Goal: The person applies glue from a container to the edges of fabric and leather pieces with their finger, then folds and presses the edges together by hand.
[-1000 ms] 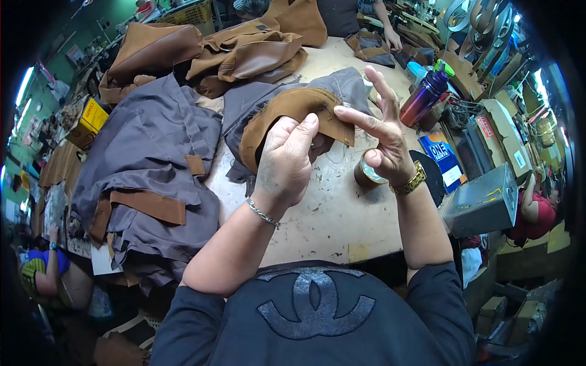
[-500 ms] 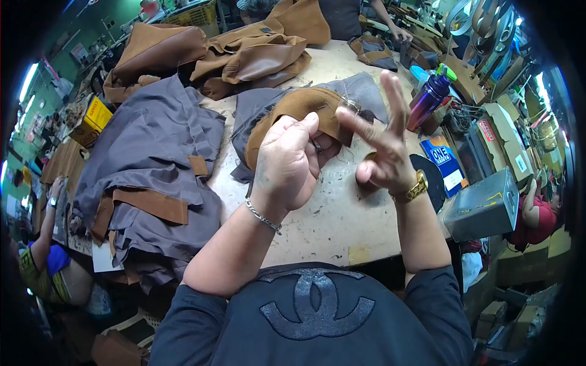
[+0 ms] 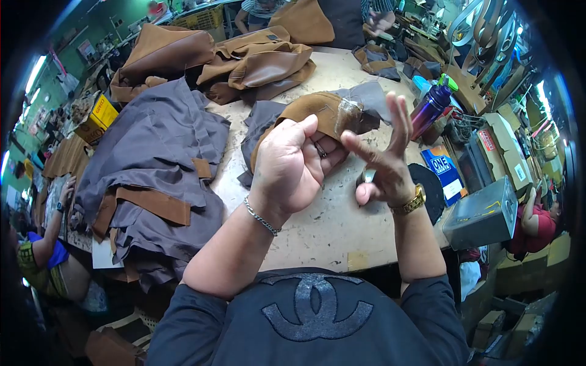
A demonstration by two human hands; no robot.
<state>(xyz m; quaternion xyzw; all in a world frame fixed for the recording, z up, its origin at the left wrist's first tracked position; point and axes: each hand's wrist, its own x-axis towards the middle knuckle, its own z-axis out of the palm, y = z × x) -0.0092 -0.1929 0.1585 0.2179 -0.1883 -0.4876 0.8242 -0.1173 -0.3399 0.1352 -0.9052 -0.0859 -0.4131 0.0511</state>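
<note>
A brown suede piece (image 3: 314, 108) with dark grey lining lies across the middle of the table. My left hand (image 3: 294, 158) is palm up at its near edge, thumb against the suede and fingers curled at the edge. My right hand (image 3: 389, 161) is just right of it, fingers spread and slightly blurred, the index fingertip close to the suede's corner. Something small and shiny shows near the right thumb; I cannot make out what it is. A clear, glossy object (image 3: 349, 114) sits at the suede's right end, by grey cloth (image 3: 373, 97).
Grey lining pieces (image 3: 152, 134) are heaped on the left, brown leather pieces (image 3: 256, 61) at the back. On the right stand a purple bottle (image 3: 431, 104), a blue packet (image 3: 444, 171), a black disc (image 3: 426, 186) and a metal tin (image 3: 482, 210). Other people work around the table.
My right hand's fingers have shifted slightly, and more of the glossy object shows. The left hand has turned a little more palm up. A person at the far side has moved.
</note>
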